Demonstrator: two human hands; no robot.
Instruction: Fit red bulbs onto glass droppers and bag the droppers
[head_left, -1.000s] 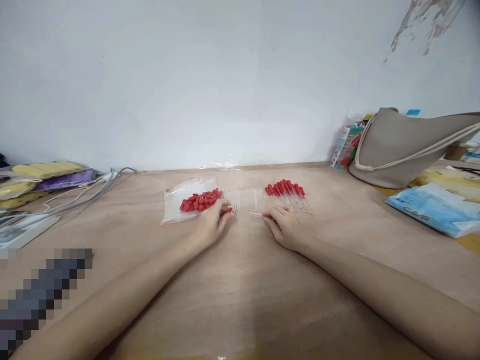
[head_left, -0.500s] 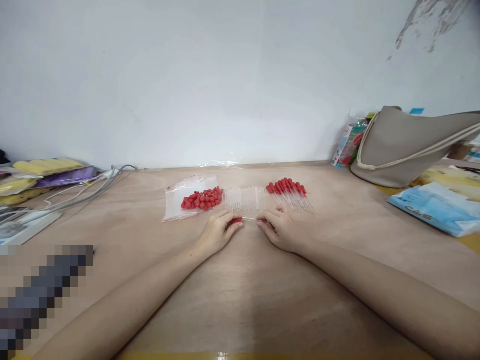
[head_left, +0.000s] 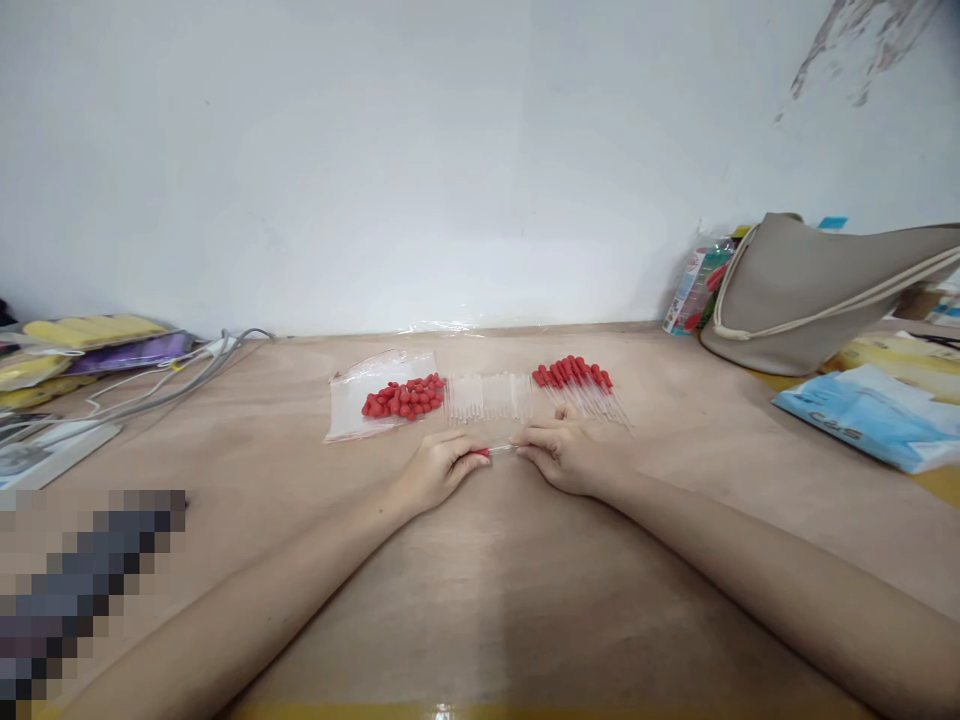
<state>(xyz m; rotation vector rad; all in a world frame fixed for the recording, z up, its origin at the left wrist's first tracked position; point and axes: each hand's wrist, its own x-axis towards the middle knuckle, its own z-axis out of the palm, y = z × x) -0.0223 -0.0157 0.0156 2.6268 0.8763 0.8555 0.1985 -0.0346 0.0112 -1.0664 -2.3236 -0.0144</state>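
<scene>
My left hand (head_left: 435, 470) pinches a small red rubber bulb (head_left: 481, 453) just above the wooden table (head_left: 480, 580). My right hand (head_left: 561, 458) pinches a thin clear tube (head_left: 501, 450) whose end meets the bulb between the two hands. Behind them lies a heap of loose red bulbs (head_left: 403, 397) on a clear plastic bag (head_left: 352, 405). A row of bare clear tubes (head_left: 487, 396) lies in the middle. To the right is a pile of tubes fitted with red bulbs (head_left: 579, 386).
A beige bag (head_left: 810, 295) and colourful packets (head_left: 694, 285) stand at the back right, with a blue packet (head_left: 870, 415) nearer. Grey cables (head_left: 172, 385), yellow and purple packs (head_left: 90, 345) and a white card (head_left: 45, 455) lie at the left. A wall rises behind.
My left hand took a red bulb from the heap and my right hand a clear tube; both drew back toward me and brought the two pieces together end to end.
</scene>
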